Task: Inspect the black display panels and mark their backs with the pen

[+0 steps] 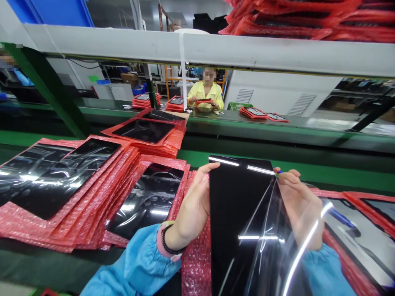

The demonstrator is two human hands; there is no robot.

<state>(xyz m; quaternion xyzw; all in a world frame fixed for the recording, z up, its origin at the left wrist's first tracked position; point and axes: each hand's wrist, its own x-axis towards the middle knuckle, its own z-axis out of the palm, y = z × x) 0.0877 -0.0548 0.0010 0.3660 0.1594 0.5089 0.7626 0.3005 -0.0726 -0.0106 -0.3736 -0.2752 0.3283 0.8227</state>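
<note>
A black glossy screen panel point(237, 205) is held tilted up in front of me. My left hand point(196, 205) grips its left edge, thumb near the top corner. A clear protective film point(277, 250) stands partly lifted off the panel and curls out over the right side. Behind that film, my right hand point(299, 201) is closed at the panel's upper right corner, with a blue pen point(342, 216) running through it. Whether its fingertips also pinch the film or the panel is hard to see. Red bubble wrap point(196, 263) lies beneath the panel.
Film-covered screens on red bubble-wrap sleeves point(92, 213) are stacked at left, with another stack point(145, 133) behind. More framed panels point(361, 234) lie at right. A shelf beam point(203, 49) crosses overhead, carrying red-wrapped packs point(308, 20). A co-worker in yellow point(206, 92) works across the line.
</note>
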